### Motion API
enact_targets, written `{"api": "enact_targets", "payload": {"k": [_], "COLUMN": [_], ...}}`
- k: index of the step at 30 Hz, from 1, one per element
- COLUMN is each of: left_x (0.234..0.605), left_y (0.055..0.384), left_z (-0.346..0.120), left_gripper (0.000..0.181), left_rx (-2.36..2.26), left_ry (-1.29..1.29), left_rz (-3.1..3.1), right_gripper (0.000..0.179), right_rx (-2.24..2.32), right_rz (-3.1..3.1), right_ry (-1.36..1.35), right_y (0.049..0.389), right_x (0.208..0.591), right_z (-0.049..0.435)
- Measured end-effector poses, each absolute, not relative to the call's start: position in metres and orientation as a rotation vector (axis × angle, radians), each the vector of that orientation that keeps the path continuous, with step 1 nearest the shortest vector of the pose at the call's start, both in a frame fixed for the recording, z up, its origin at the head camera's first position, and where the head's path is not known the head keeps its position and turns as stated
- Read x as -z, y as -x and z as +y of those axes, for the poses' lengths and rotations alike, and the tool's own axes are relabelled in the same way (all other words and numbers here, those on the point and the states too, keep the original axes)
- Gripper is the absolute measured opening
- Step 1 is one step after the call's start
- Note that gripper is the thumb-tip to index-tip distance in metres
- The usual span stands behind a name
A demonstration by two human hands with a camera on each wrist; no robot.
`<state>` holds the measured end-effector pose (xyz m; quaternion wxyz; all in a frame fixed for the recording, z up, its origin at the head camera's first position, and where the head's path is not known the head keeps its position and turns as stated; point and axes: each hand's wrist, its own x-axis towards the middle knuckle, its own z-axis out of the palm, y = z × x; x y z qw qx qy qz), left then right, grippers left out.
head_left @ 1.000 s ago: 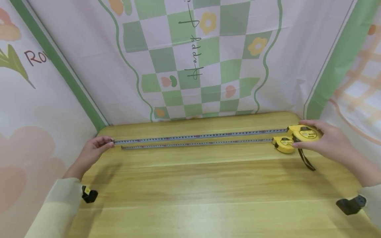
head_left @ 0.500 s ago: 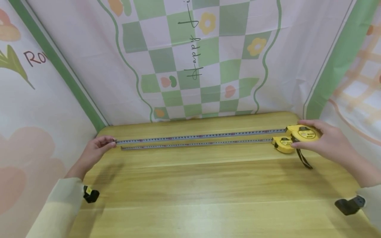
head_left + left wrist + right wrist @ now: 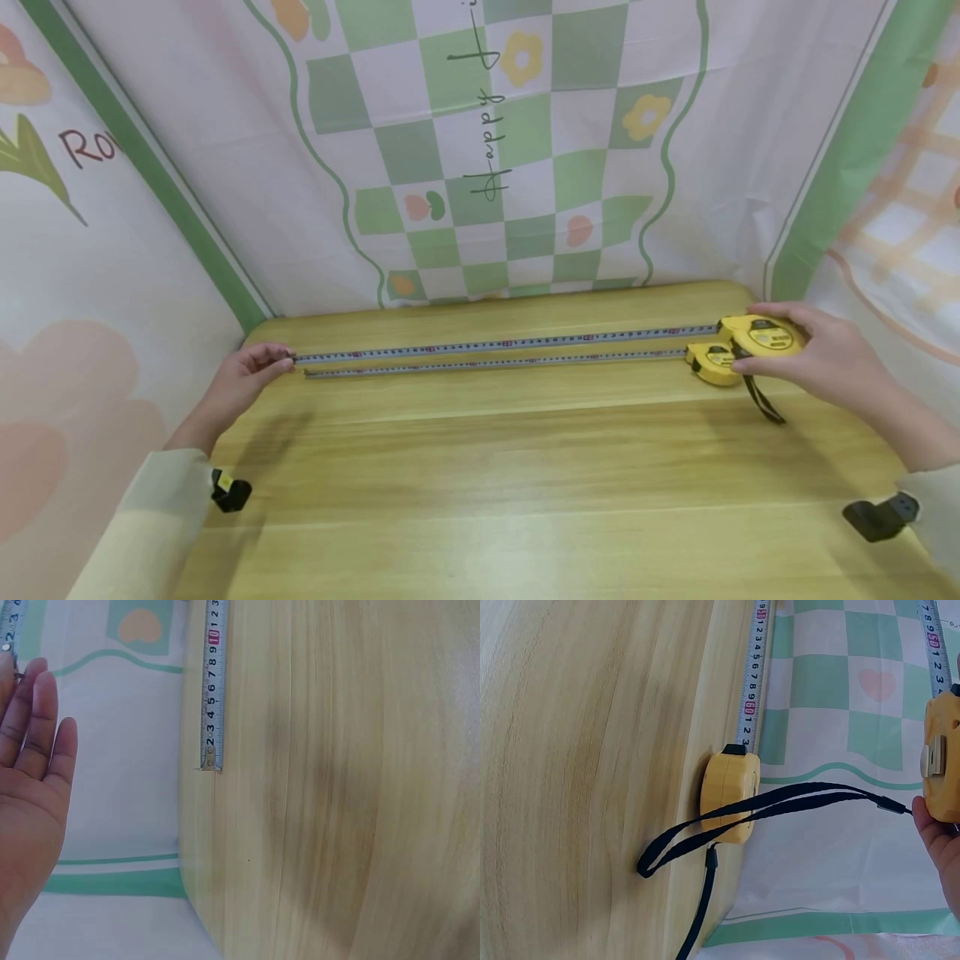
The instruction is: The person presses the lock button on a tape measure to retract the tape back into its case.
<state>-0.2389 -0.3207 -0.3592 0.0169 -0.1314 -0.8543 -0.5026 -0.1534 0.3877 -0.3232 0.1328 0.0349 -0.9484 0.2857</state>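
Two yellow tape measures have their blades drawn out side by side. My right hand [image 3: 832, 358] grips the larger tape measure [image 3: 765, 336] between thumb and fingers, its black wrist strap [image 3: 810, 791] dangling. At the far left, my left hand [image 3: 251, 373] pinches the end of that tape's blade [image 3: 480, 343] between thumb and fingertips; its other fingers are extended in the left wrist view. The smaller tape measure [image 3: 730, 799] rests on the table with nobody holding it. Its blade [image 3: 212, 697] lies along the table's back edge, the metal hook [image 3: 209, 759] near my left hand.
The wooden table [image 3: 495, 483] fills the lower view. Printed cloth with green checks [image 3: 480, 167] hangs behind it, and more cloth stands on the left [image 3: 82, 267] and right [image 3: 892, 283]. Each sleeve carries a black wrist camera [image 3: 231, 492].
My hands have drawn slightly closer, the left a little rightward and the right a little leftward. The held blade has slid slightly back into its case. The smaller tape measure has stayed put.
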Motion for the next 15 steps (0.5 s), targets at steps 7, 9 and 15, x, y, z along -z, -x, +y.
{"api": "enact_targets", "payload": {"k": [7, 9, 15], "left_x": [0.3581, 0.3579, 0.3565], "left_y": [0.2389, 0.2392, 0.2386], "left_z": [-0.3195, -0.3191, -0.3166], "left_gripper": [0.031, 0.032, 0.031], "left_rx": [1.565, 1.555, 1.546], "left_ry": [0.428, 0.43, 0.432], "left_rz": [-2.649, -2.652, -2.653], "right_gripper": [0.076, 0.077, 0.079], "right_rx": [-0.8, -0.8, -0.813], "right_rz": [-2.751, -2.755, -2.769], "right_ry": [-0.092, -0.089, -0.088], "right_y": [0.1528, 0.1528, 0.1522], "right_x": [0.3223, 0.3216, 0.3198], "right_z": [0.3872, 0.3863, 0.3847]}}
